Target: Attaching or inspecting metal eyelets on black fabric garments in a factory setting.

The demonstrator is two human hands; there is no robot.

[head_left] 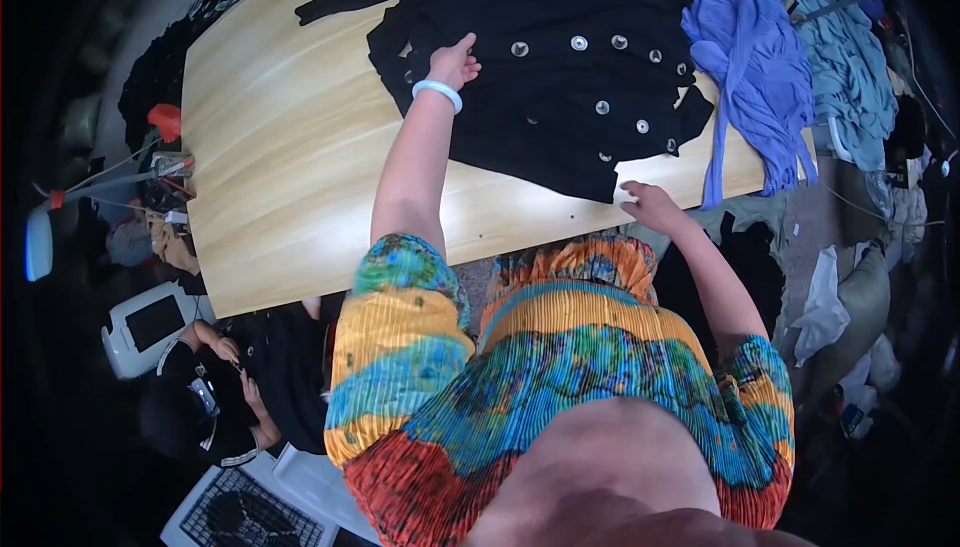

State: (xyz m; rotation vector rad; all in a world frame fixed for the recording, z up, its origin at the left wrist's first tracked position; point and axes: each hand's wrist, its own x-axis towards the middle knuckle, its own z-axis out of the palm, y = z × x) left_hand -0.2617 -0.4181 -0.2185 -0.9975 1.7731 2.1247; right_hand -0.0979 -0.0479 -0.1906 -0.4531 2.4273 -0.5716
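A black garment with round metallic buttons or discs [560,7] lies spread over the wooden table. One of its sleeves stretches out at the far left. My left hand [455,64], a pale bangle [437,95] on its wrist, is over the garment's left part; its thumb stands apart from loosely curled fingers, and I see no fabric held in them. Beside the garment's near right corner, just above the table's front edge, my right hand [655,209] has its fingers apart and nothing in them.
Purple fabric [745,67] hangs over the table's [270,157] right end, with teal fabric [850,77] beyond. A red item [165,122] is by the left edge. At lower left, a person [190,387] handles dark cloth near white machines or chairs [150,317]. White plastic bags [822,302] lie at right.
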